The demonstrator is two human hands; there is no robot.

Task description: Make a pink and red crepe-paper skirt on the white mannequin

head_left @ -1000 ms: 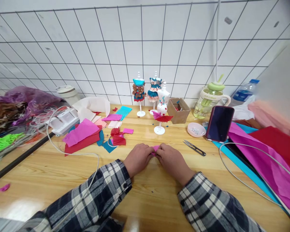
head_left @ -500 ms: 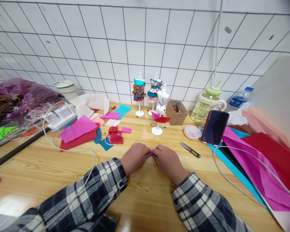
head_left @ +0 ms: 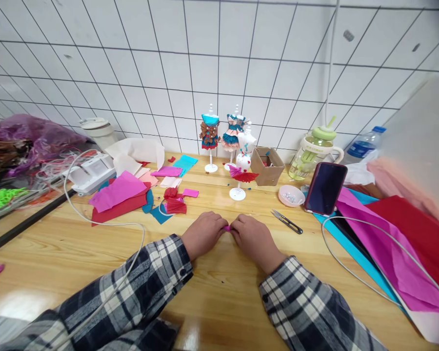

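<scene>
I pinch a small magenta crepe-paper piece [head_left: 227, 228] between the fingertips of my left hand [head_left: 204, 235] and right hand [head_left: 256, 240], just above or on the pale wooden table [head_left: 219, 312]. Black-handled thread snips [head_left: 287, 222] lie right of my right hand.

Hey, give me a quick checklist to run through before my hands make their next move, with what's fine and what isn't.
1. Left hand pinching the pink piece: ok.
2. Right hand pinching it too: ok.
3. Folds in the pink piece even: cannot tell, fingers hide most of it.
4. White cable off the left sleeve: not ok, it runs across the plaid.
5. Snips uncovered: ok, they lie beyond the right hand, to its right.
6. Bead bowl upright: ok, beside the phone.
</scene>
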